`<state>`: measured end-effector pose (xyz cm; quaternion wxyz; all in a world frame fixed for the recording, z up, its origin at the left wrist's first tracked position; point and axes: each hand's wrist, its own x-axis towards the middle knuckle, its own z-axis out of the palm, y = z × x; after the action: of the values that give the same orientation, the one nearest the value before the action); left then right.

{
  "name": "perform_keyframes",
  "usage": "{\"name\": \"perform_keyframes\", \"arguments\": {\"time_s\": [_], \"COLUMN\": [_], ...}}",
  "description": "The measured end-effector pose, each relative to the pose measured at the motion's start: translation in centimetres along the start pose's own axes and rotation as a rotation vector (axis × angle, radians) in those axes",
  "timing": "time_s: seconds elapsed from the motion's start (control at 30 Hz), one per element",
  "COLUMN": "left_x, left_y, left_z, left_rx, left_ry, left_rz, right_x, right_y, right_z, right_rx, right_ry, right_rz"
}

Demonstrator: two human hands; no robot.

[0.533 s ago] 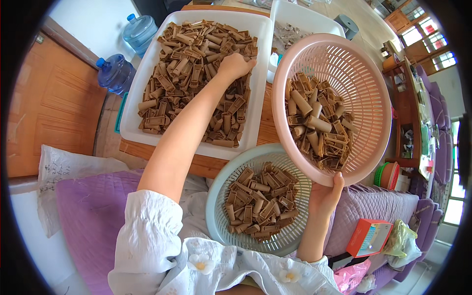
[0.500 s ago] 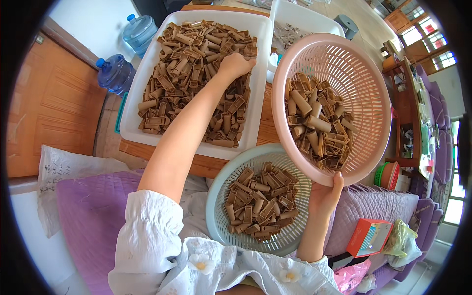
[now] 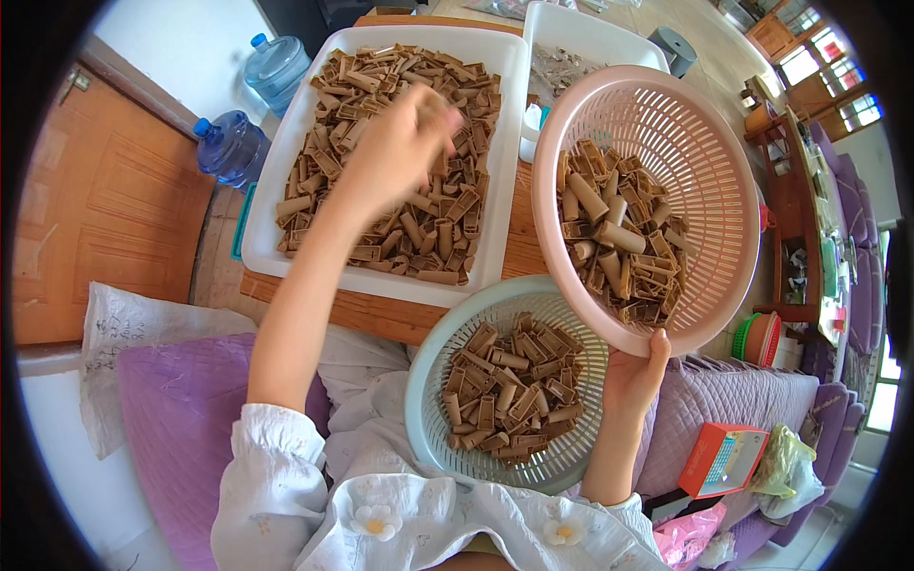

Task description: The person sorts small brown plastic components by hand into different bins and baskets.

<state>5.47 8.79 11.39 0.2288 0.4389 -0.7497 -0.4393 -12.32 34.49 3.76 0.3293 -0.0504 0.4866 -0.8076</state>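
My left hand (image 3: 409, 133) hovers over a large white tray (image 3: 381, 285) heaped with small brown hollow plastic-looking pieces (image 3: 447, 238). Motion smears its fingers, so whether they hold a piece does not show. At the lower rim of a pink slotted basket (image 3: 709, 228), my right hand (image 3: 636, 383) grips with the thumb up on the edge and the other fingers hidden beneath. This tilted basket carries brown pieces (image 3: 619, 238), some of them longer tubes. Below it, partly overlapped, a pale green slotted basket (image 3: 416, 409) contains more brown pieces (image 3: 514, 390).
A wooden table (image 3: 522, 224) supports the tray. Beyond it a smaller white bin (image 3: 595, 38) has greyish scraps inside. Blue water bottles (image 3: 228, 147) stand by the orange door (image 3: 114, 209). A red box (image 3: 724, 460) and plastic bags (image 3: 788, 471) lie on the purple quilted seat at right.
My left hand has lifted from the pieces near the tray's right side and moved left and towards me. My right hand keeps its grip on the pink basket.
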Motion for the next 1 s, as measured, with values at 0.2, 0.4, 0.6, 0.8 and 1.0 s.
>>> {"name": "perform_keyframes", "arguments": {"time_s": [0.2, 0.4, 0.6, 0.8, 1.0], "left_x": [-14.4, -6.2, 7.3, 10.3, 9.7], "left_y": [2.1, 2.3, -7.8, -12.1, -12.0], "left_z": [5.8, 2.9, 3.9, 6.0, 3.8], "left_rx": [0.362, 0.41, 0.741, 0.745, 0.388], "left_ry": [-0.471, -0.252, -0.096, 0.01, -0.084], "left_rz": [0.545, 0.246, -0.027, 0.11, 0.037], "right_x": [-0.2, -0.2, -0.3, -0.1, -0.1], "right_y": [0.1, -0.1, 0.2, 0.0, 0.0], "right_z": [1.0, 0.3, 0.4, 0.2, 0.4], "right_rx": [0.002, -0.006, -0.017, -0.005, 0.002], "right_ry": [-0.036, -0.019, -0.043, -0.047, -0.055], "right_rz": [0.006, -0.037, -0.009, -0.01, -0.005]}}
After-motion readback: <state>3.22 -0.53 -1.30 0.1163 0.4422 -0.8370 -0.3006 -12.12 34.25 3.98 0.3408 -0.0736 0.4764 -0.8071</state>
